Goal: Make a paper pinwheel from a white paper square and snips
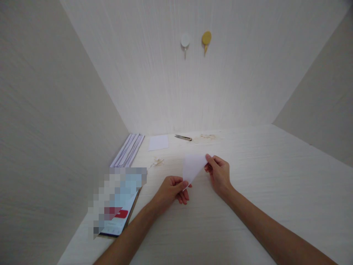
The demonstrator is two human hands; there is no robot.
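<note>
Between my two hands, a little above the white table, is a piece of white paper (192, 167) shaped like a triangle. My left hand (174, 187) pinches its lower corner between thumb and fingers. At the upper right corner, my right hand (218, 171) grips the paper with thumb and curled fingers. The fold, if there is one, cannot be made out clearly. Beyond my hands, a flat square sheet of white paper (159, 142) lies on the table, with thread snips (183, 137) to its right.
A stack of folded white papers (128, 150) lies along the left wall. Nearer me rests a phone (116, 217), partly pixelated, beside my left forearm. Small pale scraps (157, 162) lie on the table (275, 191). A white hook (185, 40) and a yellow hook (206, 38) are on the back wall.
</note>
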